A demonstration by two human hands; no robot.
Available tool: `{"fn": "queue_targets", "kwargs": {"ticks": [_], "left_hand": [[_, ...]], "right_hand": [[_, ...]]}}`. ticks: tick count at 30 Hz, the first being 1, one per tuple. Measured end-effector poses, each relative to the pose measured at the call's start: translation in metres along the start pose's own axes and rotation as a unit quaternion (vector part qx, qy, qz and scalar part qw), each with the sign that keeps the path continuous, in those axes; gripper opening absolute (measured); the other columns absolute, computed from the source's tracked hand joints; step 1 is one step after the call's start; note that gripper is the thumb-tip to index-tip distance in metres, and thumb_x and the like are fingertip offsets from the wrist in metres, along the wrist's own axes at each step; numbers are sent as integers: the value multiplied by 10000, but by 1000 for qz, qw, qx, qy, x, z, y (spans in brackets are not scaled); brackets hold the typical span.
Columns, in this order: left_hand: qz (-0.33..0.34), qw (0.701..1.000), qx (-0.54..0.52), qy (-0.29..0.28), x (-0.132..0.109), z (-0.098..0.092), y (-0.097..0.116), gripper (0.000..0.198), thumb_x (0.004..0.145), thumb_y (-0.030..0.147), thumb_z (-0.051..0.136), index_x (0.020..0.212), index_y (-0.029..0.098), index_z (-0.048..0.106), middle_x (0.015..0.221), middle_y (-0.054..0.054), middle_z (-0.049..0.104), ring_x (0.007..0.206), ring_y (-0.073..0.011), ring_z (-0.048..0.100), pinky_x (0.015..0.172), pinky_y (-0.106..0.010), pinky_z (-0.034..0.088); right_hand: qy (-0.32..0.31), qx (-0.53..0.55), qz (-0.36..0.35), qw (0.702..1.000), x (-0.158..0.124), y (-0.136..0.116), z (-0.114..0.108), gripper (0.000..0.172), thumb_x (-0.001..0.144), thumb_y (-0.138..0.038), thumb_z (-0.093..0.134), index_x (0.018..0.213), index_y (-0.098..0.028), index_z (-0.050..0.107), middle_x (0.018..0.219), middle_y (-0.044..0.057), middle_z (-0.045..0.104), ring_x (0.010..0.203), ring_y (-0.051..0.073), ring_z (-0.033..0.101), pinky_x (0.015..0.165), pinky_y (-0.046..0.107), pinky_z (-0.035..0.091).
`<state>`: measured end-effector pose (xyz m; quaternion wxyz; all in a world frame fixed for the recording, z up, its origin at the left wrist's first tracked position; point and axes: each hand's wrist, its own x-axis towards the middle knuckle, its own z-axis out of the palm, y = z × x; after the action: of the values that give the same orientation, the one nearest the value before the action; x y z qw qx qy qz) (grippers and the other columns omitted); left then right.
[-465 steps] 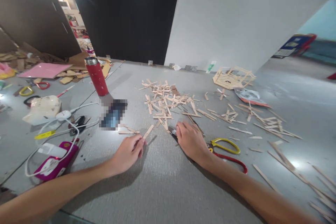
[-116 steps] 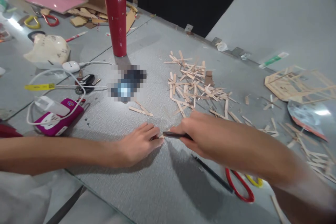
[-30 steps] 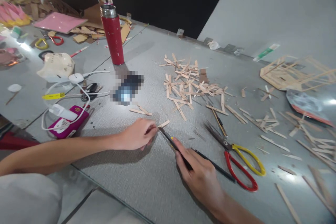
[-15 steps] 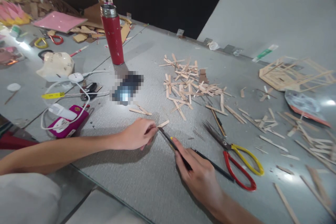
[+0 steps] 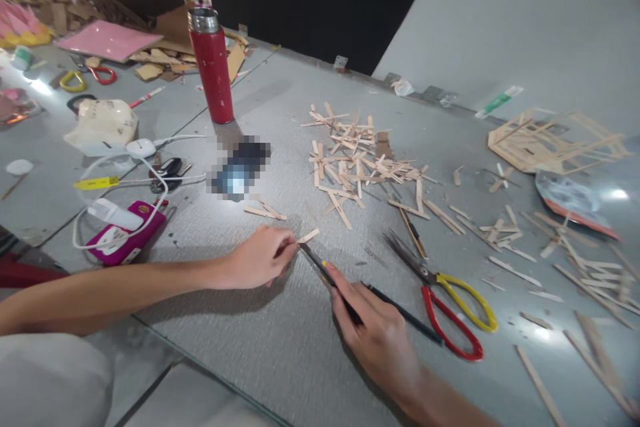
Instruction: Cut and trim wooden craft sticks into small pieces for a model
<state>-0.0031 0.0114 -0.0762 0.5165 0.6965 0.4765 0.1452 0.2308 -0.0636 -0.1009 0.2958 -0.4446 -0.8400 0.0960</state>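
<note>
Between the closed fingertips of my left hand (image 5: 260, 257) is a small wooden stick (image 5: 310, 236), its free end pointing right. My right hand (image 5: 373, 327) is wrapped round a slim dark craft knife (image 5: 316, 263) with a bit of yellow on it. The knife's tip meets the stick right beside my left fingertips. Partly behind my right hand lies a long black rod (image 5: 407, 317). Scissors (image 5: 427, 275) with one red and one yellow handle rest to its right, blades apart. Two short sticks (image 5: 265, 212) lie just beyond my left hand.
A loose pile of wooden sticks (image 5: 357, 153) spreads across the table's middle. At the right stands a wooden stick frame (image 5: 520, 150). A red bottle (image 5: 213, 70) stands uncapped at the back left, near a purple power adapter (image 5: 125, 240) with white cables. A blurred-out object (image 5: 240, 167) glows nearby.
The whole view has shifted slightly, so things on the table sit a little further left. Both hands keep nearly the same pose, the knife still against the stick.
</note>
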Motion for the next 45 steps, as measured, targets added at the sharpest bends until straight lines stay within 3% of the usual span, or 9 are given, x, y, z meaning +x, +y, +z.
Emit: {"fn": "queue_targets", "kwargs": {"ticks": [11,19,24,28,32,36,39,42,45], "left_hand": [[13,1000,22,15,1,2,-3,370,1040,310,428,689,197,462,508,35,561,364,-100,542,436,-197,377],[53,998,21,13,0,3,-6,361,1034,265,403,687,192,467,525,42,541,362,-85,526,414,-184,367],[53,998,26,18,1,4,-6,352,1013,223,402,666,193,454,505,48,514,362,-79,506,436,-186,364],[47,998,43,22,2,3,-4,357,1013,231,391,659,200,429,503,43,522,346,-79,495,429,-193,352],[42,998,47,27,2,4,-5,362,1020,253,385,665,204,437,478,50,493,342,-87,485,410,-195,325],[43,998,32,24,2,4,-6,364,1021,268,374,669,205,440,494,45,510,348,-88,489,415,-196,337],[51,998,40,24,2,4,-6,346,1007,255,392,668,206,442,487,51,494,363,-90,485,431,-200,334],[51,997,53,22,2,4,-5,347,1010,254,396,671,203,450,490,49,497,373,-91,491,446,-207,333],[45,998,40,14,3,3,-6,369,1036,298,376,686,204,445,520,46,515,368,-93,512,441,-211,349]], "right_hand": [[7,40,27,999,-1,0,1,441,1033,-115,504,1466,-164,568,788,32,709,646,134,668,701,241,583],[-66,17,19,998,13,-3,-17,396,1060,-187,439,1398,-113,631,704,22,665,552,143,616,600,265,549],[-178,-17,12,984,46,-3,-47,430,1022,-178,446,1406,-166,639,721,41,707,603,165,646,580,272,495],[-293,-67,5,954,90,-7,-66,360,970,-121,502,1235,-207,731,642,-3,665,531,144,568,521,273,350],[-286,-70,-49,954,118,-10,-76,255,965,-159,555,1080,-239,768,694,4,662,679,168,587,572,285,307],[-276,-63,-2,959,96,-10,-69,343,981,-138,498,1191,-240,749,626,-11,629,553,152,563,533,278,332],[-202,-89,19,975,51,-10,-46,448,1006,-140,449,1414,-178,631,731,36,690,585,173,624,553,287,445],[-121,-108,-2,987,10,-8,-18,509,1033,-119,388,1526,-135,510,844,90,720,644,188,652,581,299,532],[-73,-118,-26,990,-10,-4,2,549,1042,-106,388,1591,-121,405,869,100,733,672,188,655,642,295,584]]}}
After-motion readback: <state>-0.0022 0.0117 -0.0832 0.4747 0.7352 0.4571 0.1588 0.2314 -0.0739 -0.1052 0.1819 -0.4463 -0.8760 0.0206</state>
